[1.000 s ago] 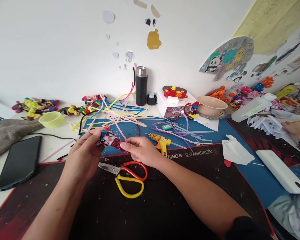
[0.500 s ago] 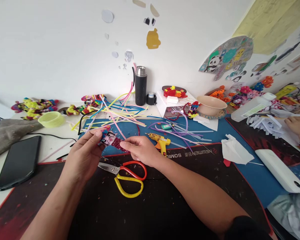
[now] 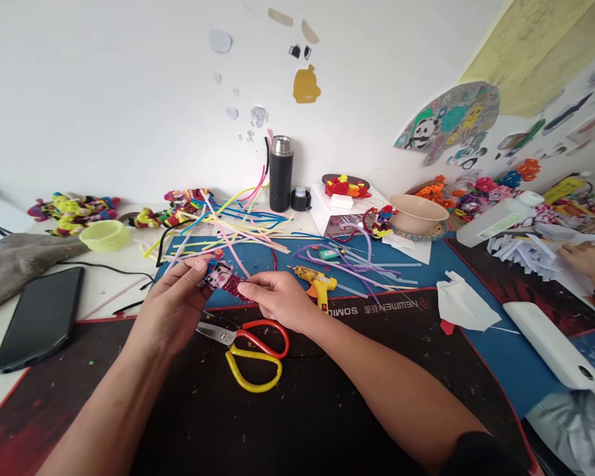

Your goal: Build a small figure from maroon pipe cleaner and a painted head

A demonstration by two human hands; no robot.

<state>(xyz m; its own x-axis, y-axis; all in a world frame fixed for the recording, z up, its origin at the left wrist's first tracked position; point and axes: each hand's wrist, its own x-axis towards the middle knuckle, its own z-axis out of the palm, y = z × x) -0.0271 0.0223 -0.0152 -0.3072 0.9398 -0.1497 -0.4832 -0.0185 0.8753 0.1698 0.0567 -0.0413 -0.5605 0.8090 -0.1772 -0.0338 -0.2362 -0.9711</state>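
A small pipe-cleaner doll (image 3: 220,275), with a pink-and-black face, a blue top and a dark red body, is held between both hands above the dark mat. My left hand (image 3: 177,297) pinches its blue upper end between thumb and fingers. Closed on the dark red lower end is my right hand (image 3: 277,299). Just below the hands lie scissors (image 3: 245,347) with one red and one yellow handle, their blades partly behind my left hand. A yellow glue gun (image 3: 318,284) rests beyond my right wrist.
Loose pipe cleaners (image 3: 238,225) are strewn behind the hands. A black thermos (image 3: 280,175) stands at the wall. The left side holds a black phone (image 3: 38,318) and a yellow-green bowl (image 3: 104,236); a white power bank (image 3: 553,344) and another person's hand (image 3: 588,261) are right.
The camera view has shifted slightly. Both hands keep their grip on the doll, with hardly any movement.
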